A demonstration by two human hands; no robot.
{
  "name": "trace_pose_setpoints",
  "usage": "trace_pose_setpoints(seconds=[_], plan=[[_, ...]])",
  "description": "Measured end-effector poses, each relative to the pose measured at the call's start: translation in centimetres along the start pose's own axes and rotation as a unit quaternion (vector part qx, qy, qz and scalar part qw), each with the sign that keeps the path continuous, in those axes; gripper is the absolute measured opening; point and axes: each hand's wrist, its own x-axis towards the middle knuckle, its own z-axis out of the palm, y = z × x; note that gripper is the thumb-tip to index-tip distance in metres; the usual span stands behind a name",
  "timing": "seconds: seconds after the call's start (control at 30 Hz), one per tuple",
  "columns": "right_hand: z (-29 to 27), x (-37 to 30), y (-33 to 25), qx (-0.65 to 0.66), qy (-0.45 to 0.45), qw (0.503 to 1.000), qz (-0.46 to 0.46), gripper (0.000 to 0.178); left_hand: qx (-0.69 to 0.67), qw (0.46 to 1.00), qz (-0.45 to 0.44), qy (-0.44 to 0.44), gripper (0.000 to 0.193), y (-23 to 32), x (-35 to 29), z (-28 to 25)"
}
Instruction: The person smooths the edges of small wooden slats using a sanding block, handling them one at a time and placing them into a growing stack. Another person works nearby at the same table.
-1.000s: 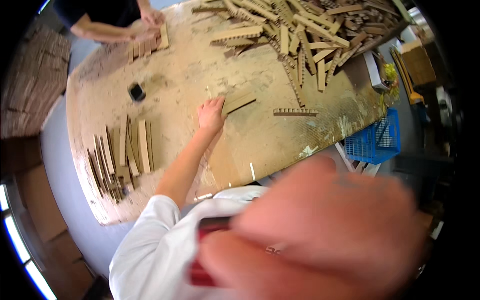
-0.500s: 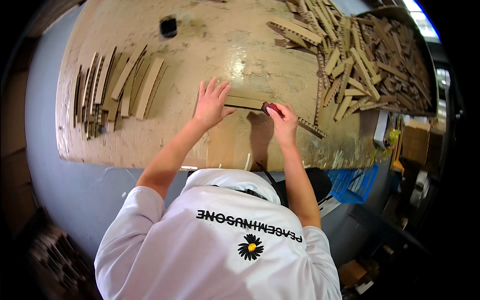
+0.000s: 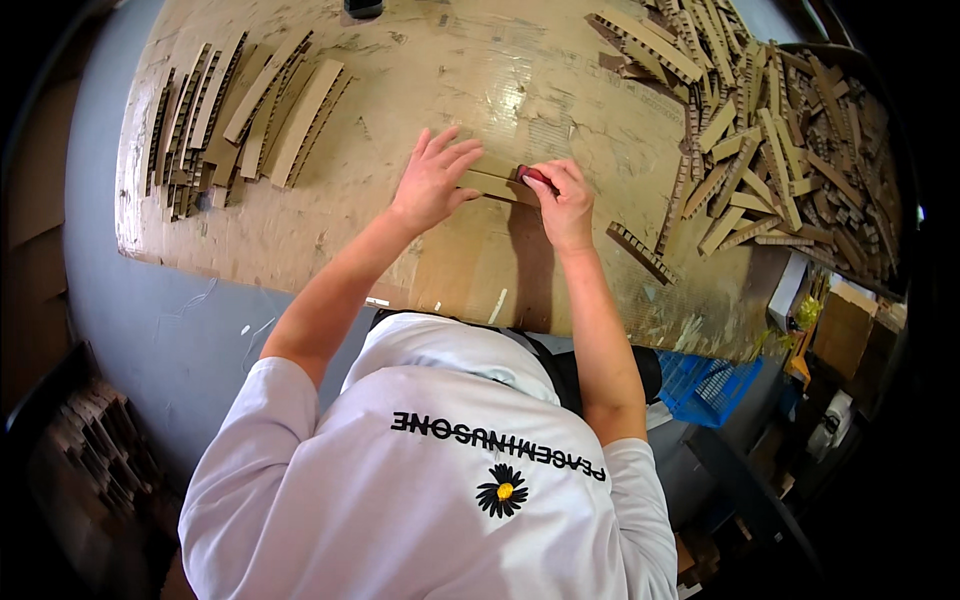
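A narrow tan cardboard strip (image 3: 496, 186) with a dark long edge lies crosswise on the table in front of me. My left hand (image 3: 434, 184) is at its left end, fingers stretched out and the thumb beside the strip. In my right hand (image 3: 566, 208) a small dark red object (image 3: 537, 179) is pinched at the strip's right part; the fingers hide too much of it to name its kind. That hand also covers the strip's right end. Right of my right hand, another cardboard strip (image 3: 641, 252) with a ridged edge lies apart.
Several cardboard strips (image 3: 307, 122) lie side by side at the left of the table (image 3: 400, 90). At the right, loose strips (image 3: 740, 150) heap up against a full dark bin (image 3: 893, 278). A small black block (image 3: 363, 8) sits at the far edge. A blue crate (image 3: 712, 388) stands below.
The whole view has shifted, so the far table items sit higher. My right hand has moved a little left along the strip, away from the loose ridged strip. My left hand stays spread.
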Motion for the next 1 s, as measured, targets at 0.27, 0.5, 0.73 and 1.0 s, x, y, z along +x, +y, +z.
trace_pose_setpoints(seconds=[0.27,0.5,0.73,1.0], plan=[[0.2,0.5,0.6,-0.050,-0.012,0.998,-0.039,0.013,-0.034,0.999,-0.013,-0.001,0.073,0.3,0.1,-0.1],[0.2,0.4,0.9,-0.118,0.009,0.988,-0.105,0.014,-0.041,0.999,-0.010,-0.007,0.063,0.2,0.0,-0.1],[0.3,0.6,1.2,-0.119,0.015,0.986,-0.120,0.013,-0.028,0.999,0.017,0.014,0.028,1.6,0.0,-0.9],[0.3,0.4,1.6,-0.120,-0.002,0.987,-0.104,0.013,-0.082,0.996,-0.031,0.031,0.022,1.6,0.1,0.6]])
